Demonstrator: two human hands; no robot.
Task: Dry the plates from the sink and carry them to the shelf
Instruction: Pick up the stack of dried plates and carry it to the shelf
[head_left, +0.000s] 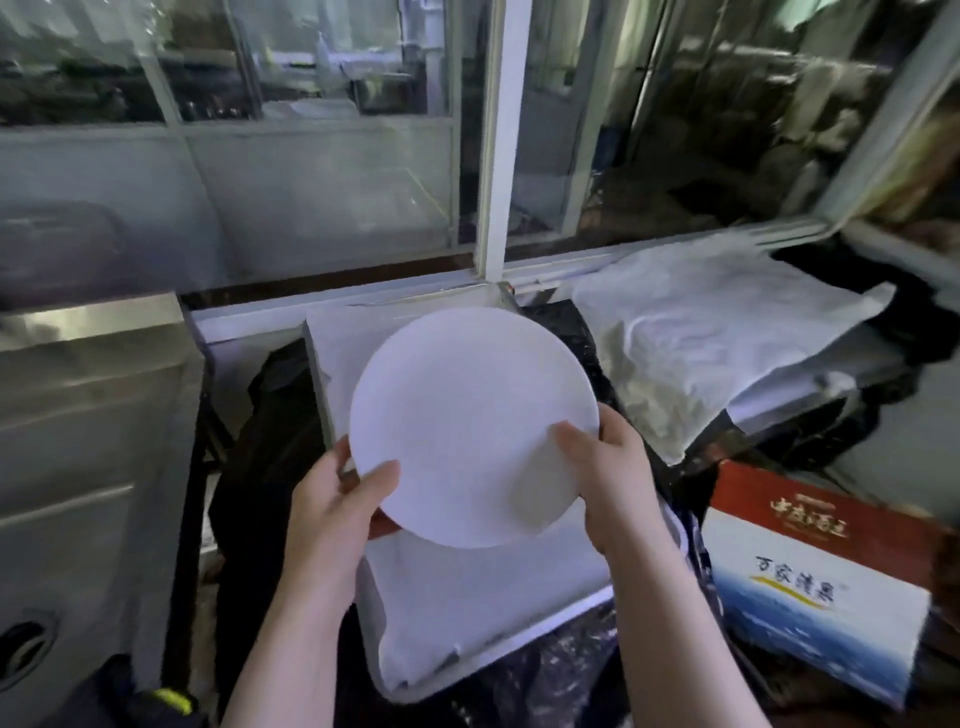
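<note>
I hold one round white plate (470, 415) in front of me with both hands. My left hand (332, 512) grips its lower left rim, thumb lying on the face and fingers behind. On the lower right rim my right hand (610, 478) grips the same way, thumb on top. The plate is tilted toward me, above a shelf surface lined with white paper (467, 587). No cloth is in either hand.
A stainless steel unit (88, 415) stands at the left. To the right lies a surface draped in crumpled white paper (717, 332). A red, white and blue carton (815, 587) sits at the lower right. Windows with white frames (493, 156) close off the far side.
</note>
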